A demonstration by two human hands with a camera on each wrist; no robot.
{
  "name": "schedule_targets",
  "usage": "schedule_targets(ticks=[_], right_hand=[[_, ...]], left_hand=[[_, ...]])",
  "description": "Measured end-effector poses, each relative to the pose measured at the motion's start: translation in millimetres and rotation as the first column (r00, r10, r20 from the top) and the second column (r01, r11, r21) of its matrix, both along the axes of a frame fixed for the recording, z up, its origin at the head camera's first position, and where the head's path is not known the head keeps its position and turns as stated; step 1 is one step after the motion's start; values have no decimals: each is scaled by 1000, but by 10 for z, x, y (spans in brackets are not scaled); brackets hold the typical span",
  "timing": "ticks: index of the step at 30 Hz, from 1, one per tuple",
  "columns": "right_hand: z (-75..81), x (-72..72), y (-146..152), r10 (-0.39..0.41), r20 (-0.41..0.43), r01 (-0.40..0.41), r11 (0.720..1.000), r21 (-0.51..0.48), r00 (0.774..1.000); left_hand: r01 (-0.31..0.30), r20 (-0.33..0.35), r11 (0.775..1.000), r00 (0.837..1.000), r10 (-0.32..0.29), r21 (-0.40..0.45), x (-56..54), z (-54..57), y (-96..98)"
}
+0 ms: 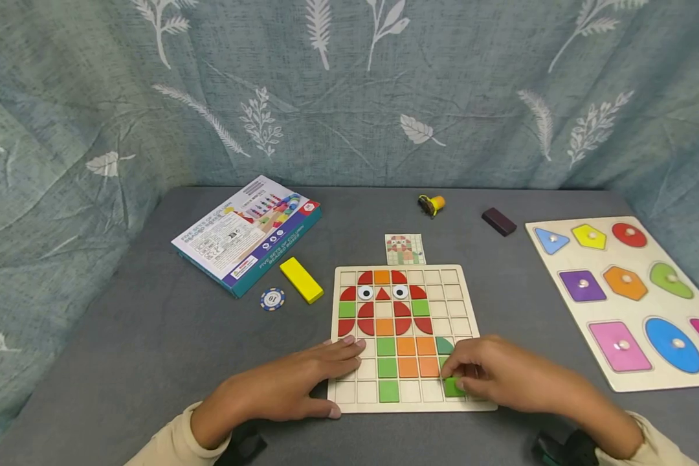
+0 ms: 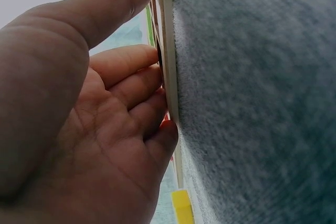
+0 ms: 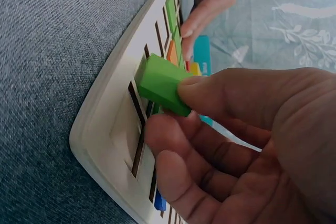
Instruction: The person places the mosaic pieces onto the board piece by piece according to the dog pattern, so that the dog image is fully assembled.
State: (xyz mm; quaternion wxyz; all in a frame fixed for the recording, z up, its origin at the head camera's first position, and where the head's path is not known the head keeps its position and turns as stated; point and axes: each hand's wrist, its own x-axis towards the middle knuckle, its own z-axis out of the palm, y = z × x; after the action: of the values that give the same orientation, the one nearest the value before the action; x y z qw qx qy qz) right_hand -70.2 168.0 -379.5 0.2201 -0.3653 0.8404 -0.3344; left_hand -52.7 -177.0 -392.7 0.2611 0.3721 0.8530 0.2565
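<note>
A wooden grid board lies on the table, partly filled with red, orange and green pieces that form a bird-like picture with two eye pieces. My right hand pinches a green square tile between thumb and fingers, over a cell in the board's lowest row. In the right wrist view the tile is tilted against the grid. My left hand rests with extended fingers on the board's left edge, its thumb at the lower left. Just behind the board lies a small pattern card showing a similar picture.
On the left are a boxed bead set, a yellow block and a poker chip. A small yellow-orange toy and a dark block lie at the back. A knobbed shape puzzle lies at right.
</note>
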Motion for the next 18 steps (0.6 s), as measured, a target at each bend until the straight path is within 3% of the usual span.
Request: schedule_targets(ticks=[4,15,18], right_hand=[[0,10,-11,-10,-6,10,1000,26,1000],[20,42,-41,0,-130,9,997,73,992],[33,16,-30,9,-121,3,995,95,993]], left_hand=[[1,7,1000,1000,-2,3,-4,-2,11],[14,7,1000,1000,-14,-1,-45,2,13],[17,-8,1000,1000,-17,-6,-47,-6,11]])
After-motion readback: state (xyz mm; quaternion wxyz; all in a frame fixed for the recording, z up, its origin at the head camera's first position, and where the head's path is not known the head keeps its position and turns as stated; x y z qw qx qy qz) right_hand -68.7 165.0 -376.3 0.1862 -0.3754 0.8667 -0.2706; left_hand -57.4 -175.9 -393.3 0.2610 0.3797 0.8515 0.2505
